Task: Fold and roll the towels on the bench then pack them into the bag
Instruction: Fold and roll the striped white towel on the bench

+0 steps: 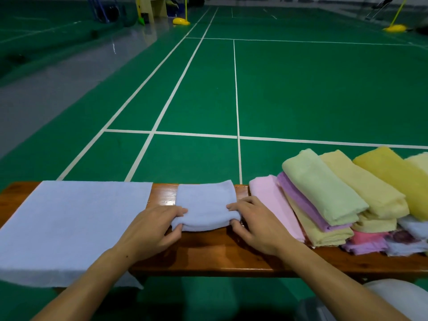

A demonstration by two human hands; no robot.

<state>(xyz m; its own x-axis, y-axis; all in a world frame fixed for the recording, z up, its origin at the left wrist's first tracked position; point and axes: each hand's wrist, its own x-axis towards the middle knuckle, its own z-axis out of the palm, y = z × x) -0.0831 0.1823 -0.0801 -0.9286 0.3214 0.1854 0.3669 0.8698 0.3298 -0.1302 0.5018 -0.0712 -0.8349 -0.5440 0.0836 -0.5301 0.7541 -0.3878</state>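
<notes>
1. The folded light-blue towel [206, 205] lies mid-bench on the wooden bench [208, 251], its near end turned into a short roll and its far end flat.
2. The left hand [152, 225] pinches the roll's left end, fingers curled over the top and thumb beneath.
3. The right hand [254, 224] grips the right end the same way, so the roll sits between both sets of fingertips.
4. To roll well, advance both ends evenly away from the body, keeping the coil tight and its edges square.
5. A flat light-blue towel [69, 230] lies to the left; a stack of folded towels [335, 200] lies to the right.
6. No bag is identifiable in view.
</notes>
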